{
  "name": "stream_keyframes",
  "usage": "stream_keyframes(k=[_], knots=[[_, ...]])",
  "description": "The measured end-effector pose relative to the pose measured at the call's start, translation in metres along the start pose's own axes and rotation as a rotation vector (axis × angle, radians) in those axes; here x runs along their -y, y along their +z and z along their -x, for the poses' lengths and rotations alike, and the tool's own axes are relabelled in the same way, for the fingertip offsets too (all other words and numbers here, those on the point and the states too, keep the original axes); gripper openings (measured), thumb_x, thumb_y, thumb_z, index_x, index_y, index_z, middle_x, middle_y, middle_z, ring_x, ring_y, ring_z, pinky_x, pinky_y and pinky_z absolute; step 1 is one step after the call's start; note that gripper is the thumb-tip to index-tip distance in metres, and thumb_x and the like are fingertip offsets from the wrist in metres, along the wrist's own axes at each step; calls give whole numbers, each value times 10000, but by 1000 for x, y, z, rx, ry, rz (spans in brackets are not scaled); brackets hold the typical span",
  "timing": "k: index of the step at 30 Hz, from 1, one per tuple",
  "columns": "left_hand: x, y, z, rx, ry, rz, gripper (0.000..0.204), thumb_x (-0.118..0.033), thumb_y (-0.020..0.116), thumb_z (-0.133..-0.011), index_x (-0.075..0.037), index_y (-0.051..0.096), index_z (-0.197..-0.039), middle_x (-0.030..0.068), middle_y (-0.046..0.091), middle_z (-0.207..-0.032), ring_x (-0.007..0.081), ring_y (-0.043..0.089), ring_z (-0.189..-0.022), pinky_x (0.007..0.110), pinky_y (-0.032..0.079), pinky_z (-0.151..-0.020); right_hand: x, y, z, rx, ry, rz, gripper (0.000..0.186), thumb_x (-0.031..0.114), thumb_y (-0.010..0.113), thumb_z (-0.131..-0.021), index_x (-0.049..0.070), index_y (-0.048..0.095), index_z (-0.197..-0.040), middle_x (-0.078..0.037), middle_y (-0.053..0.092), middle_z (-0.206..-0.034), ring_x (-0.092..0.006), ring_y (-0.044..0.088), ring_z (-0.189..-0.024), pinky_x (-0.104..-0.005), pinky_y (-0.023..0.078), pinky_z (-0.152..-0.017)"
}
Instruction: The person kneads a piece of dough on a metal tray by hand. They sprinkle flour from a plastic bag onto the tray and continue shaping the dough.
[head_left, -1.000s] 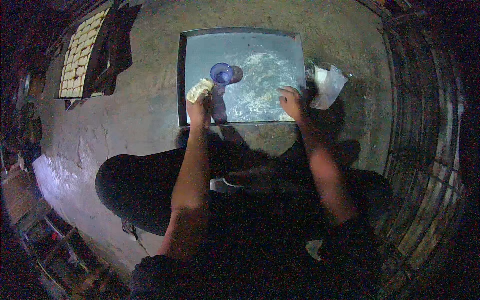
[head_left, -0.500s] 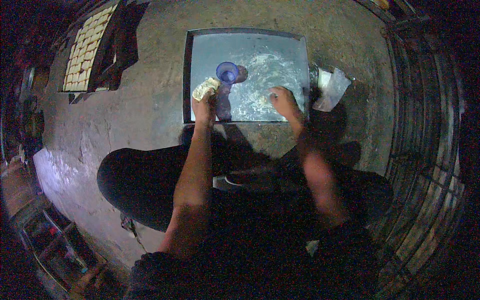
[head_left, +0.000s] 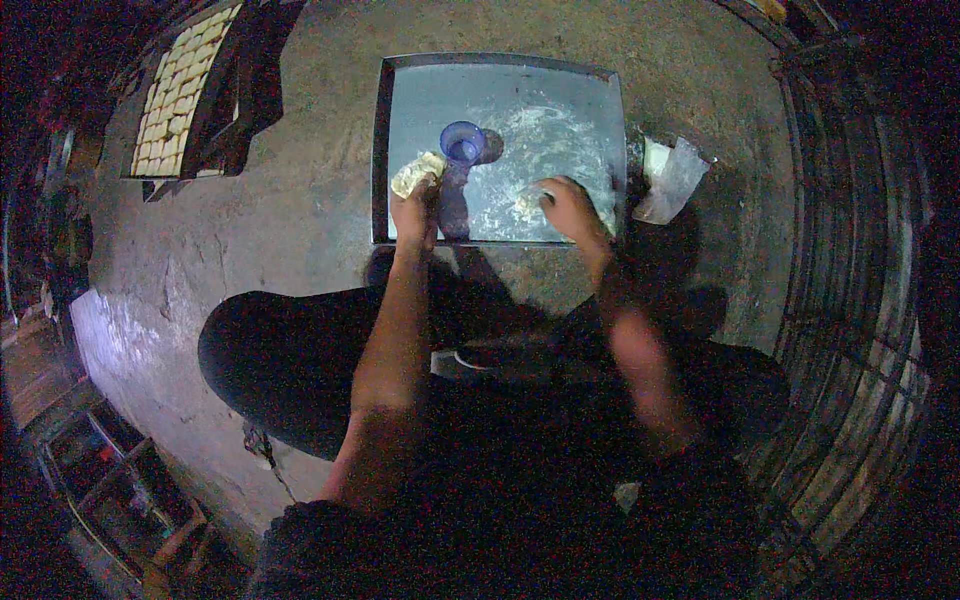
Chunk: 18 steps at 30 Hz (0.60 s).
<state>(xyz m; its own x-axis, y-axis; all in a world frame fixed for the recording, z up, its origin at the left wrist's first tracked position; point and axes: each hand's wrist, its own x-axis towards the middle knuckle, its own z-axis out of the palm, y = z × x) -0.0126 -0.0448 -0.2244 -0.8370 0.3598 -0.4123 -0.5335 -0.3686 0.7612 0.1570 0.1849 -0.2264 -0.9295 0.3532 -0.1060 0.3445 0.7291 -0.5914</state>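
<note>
A pale, crumpled lump of dough is held in my left hand, whose fingers are closed round its lower side above the left part of a shallow metal tray. Just beyond the lump stands a blue translucent cup. White flour is smeared over the middle and right of the tray. My right hand is low over that floured part with its fingers curled in. Pale matter shows by its fingertips, but I cannot tell whether it is a small dough piece or flour.
Right of the tray, a clear plastic bag with white contents lies on the concrete floor. At the upper left is a dark tray filled with rows of pale dough pieces. Metal bars run along the right; a dark crate is lower left.
The whole view has shifted slightly. My right hand has moved a little to the left over the flour, while my left hand still holds the dough in nearly the same place.
</note>
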Motion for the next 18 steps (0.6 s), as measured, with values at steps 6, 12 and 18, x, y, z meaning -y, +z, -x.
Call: stream_keyframes(k=[6, 12, 18], knots=[[5, 5, -3, 39, 21, 37, 308, 29, 606, -864, -2, 554, -1166, 118, 643, -1094, 241, 649, -961, 349, 531, -838, -23, 24, 26, -65, 59, 117, 452, 114, 719, -730, -20, 595, -1144, -218, 607, -1138, -400, 575, -1065, -435, 470, -923], [4, 3, -4, -27, 4, -46, 301, 33, 602, -856, 3, 566, -1154, 119, 645, -1103, 239, 647, -970, 344, 525, -853, -1, 42, 10, -38, -38, 116, 333, 54, 666, -735, 52, 658, -1067, -176, 631, -1049, -378, 599, -974, -437, 491, -875], [5, -4, -5, 35, 45, -11, 292, 23, 609, -854, 3, 569, -1143, 111, 649, -1087, 231, 646, -968, 345, 518, -856, 6, 14, -1, -37, -42, 22, 334, 65, 651, -768, 57, 650, -1102, -189, 626, -1071, -381, 601, -990, -423, 488, -889]])
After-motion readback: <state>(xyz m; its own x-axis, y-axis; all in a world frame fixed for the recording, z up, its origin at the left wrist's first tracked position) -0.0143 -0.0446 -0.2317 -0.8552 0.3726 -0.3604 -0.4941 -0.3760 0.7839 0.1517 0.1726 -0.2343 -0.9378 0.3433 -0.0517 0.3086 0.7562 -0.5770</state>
